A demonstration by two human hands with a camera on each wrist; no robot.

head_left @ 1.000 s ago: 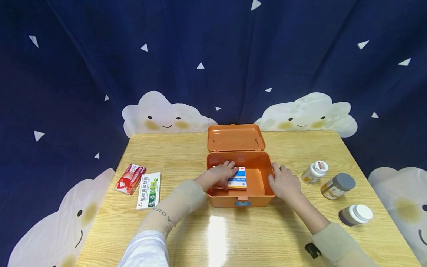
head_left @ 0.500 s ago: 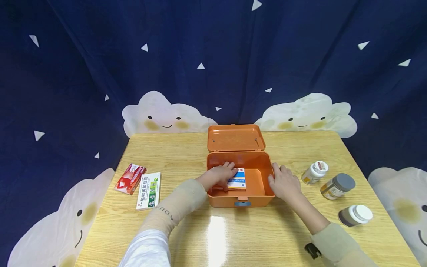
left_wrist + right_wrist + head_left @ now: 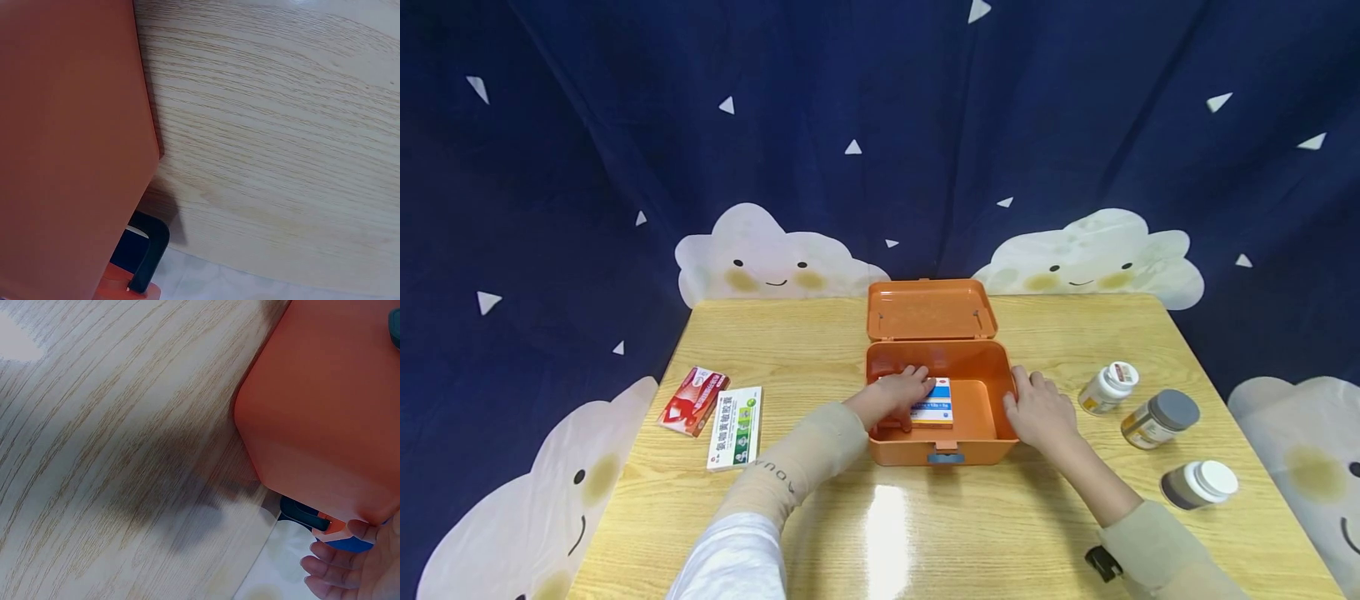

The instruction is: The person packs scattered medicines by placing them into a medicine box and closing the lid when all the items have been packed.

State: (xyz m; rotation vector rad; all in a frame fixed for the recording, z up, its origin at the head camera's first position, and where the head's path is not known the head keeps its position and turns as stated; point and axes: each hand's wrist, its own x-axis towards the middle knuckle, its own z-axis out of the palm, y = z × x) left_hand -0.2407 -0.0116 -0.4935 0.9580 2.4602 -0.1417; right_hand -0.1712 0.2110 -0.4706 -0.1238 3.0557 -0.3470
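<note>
An orange lidded case [image 3: 902, 452] stands on the table with its lid [image 3: 931, 308] folded back. My left hand [image 3: 897, 395] reaches inside and holds a white, blue and orange medicine box [image 3: 934, 408] low in the case, fingers on the far side and thumb on the near side; the hand covers the medicine box's left part. At the case's right wall, my right hand [image 3: 1042, 412] touches the rim with loosely extended fingers. The right wrist view shows that hand [image 3: 369, 569] against the case's outer side [image 3: 319, 394]. Only the case's wall [image 3: 69, 125] shows in the left wrist view, without the hand.
To the left lie a red medicine box [image 3: 694, 402] and a white-green one [image 3: 734, 428]. On the right are a white bottle [image 3: 1102, 392], a grey-capped bottle [image 3: 1156, 419] and a white-capped dark bottle [image 3: 1195, 485]. A dark blue curtain [image 3: 925, 125] hangs behind the table [image 3: 820, 533].
The medicine box under my left hand has sunk slightly and shifted a little left inside the case. My right hand has stayed at the rim.
</note>
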